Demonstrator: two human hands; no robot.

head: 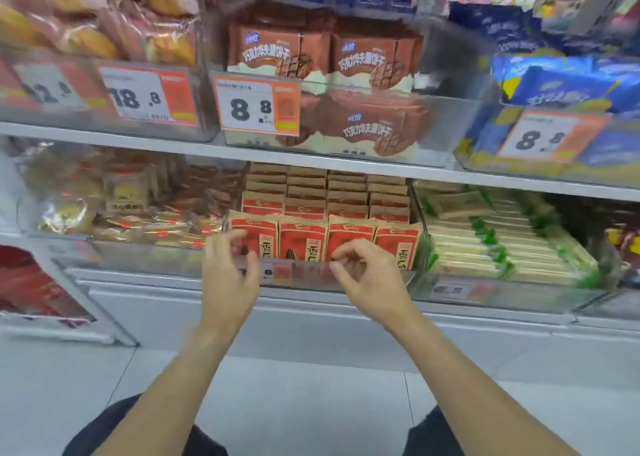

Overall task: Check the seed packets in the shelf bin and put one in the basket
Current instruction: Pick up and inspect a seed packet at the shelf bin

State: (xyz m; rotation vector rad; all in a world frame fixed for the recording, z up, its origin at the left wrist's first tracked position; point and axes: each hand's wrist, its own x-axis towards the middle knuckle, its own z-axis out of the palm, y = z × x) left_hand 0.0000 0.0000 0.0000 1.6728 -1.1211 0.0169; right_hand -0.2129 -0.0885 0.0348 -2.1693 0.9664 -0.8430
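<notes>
Both hands, left hand point(231, 268) and right hand point(363, 270), hover loosely curled and empty before the red seed packets point(325, 239); checking seems barely begun, so next pinch one.

Red-and-tan seed packets point(325, 237) stand upright, rowed in the clear shelf bin point(311, 275).

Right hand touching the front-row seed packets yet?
Cannot tell. In the head view the right hand overlaps the front-row seed packets at the bin's front wall; motion blur hides any contact or gap.
</notes>
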